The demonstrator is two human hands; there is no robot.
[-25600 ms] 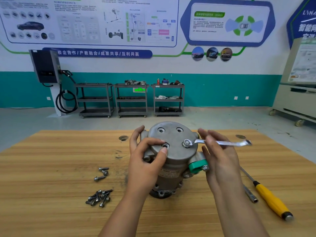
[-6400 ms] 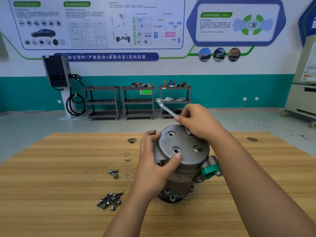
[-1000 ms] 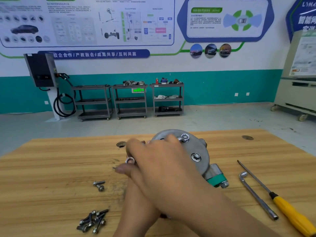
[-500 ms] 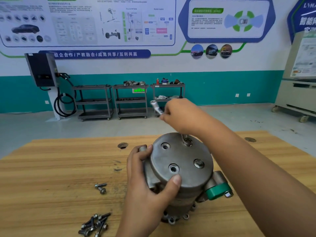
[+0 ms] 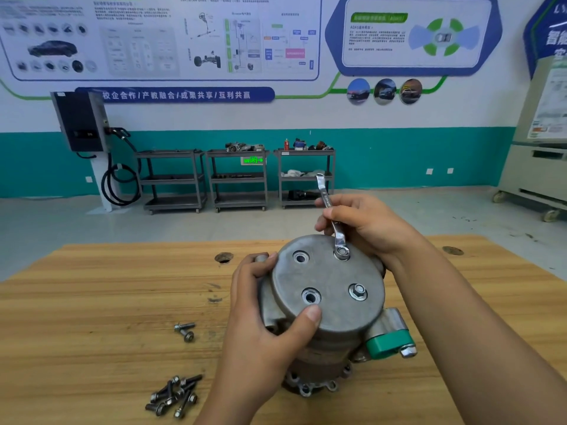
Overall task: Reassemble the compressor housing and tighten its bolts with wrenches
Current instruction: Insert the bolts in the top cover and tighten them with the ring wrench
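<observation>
– So, where is the compressor (image 5: 325, 332)?
– Standing on end in the middle of the wooden table (image 5: 92, 302), its round cover (image 5: 331, 280) facing up and tipped toward the near side.
– And the hands?
– The left hand (image 5: 260, 326) grips the cover's left edge: thumb pressed on the near rim, fingers curled round the far-left side. The right hand (image 5: 365, 228) is clenched round the shank of a wrench (image 5: 333, 222), just past the cover's far edge.
– Where does the wrench sit?
– Its ring end is over a bolt head at the far right of the cover, and the handle rises up and away.
– Anything else on the cover?
– A seated bolt (image 5: 357, 291) at the near right and two open holes (image 5: 310, 297) on the left. A green cap (image 5: 388, 345) juts from the body, near right.
– And on the table?
– A pair of loose bolts (image 5: 185, 331) lies to the left, and a heap of bolts (image 5: 175, 397) lies nearer, apart from the compressor.
</observation>
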